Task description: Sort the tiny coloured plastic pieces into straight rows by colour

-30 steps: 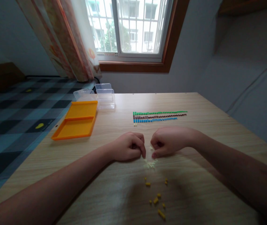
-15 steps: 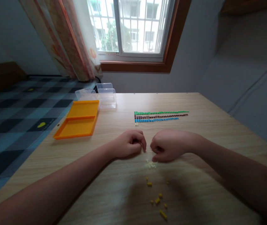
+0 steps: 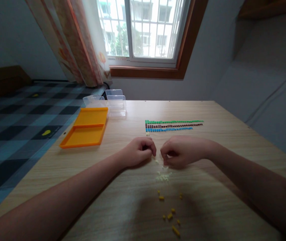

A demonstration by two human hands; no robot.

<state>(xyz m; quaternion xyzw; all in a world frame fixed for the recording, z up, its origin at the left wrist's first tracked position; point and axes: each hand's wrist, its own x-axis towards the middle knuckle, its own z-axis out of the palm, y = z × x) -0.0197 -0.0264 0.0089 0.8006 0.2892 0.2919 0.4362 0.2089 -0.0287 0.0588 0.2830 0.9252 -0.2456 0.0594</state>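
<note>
My left hand (image 3: 140,152) rests on the wooden table with its fingers curled and thumb and fingertips close together. A tiny pale cream piece lies just below its fingertips. Facing it, my right hand (image 3: 180,152) has thumb and forefinger pinched low over the table. Whatever lies between the fingertips of either hand is too small to make out. Just below both hands is a loose pile of pale cream bits (image 3: 163,176). Nearer to me, several yellow building bricks (image 3: 170,216) of different lengths are scattered.
Beyond my hands, small pieces lie in a green row (image 3: 168,122), a brown row (image 3: 169,126) and a blue row (image 3: 168,129), with a few cream pieces (image 3: 147,134) below. An orange tray (image 3: 84,136) and clear plastic boxes (image 3: 117,106) stand at the left.
My right hand has drawn slightly up and away from the cream pile, its thumb now closer to its forefinger. Single cream bits now show between the hands. The view has shifted slightly.
</note>
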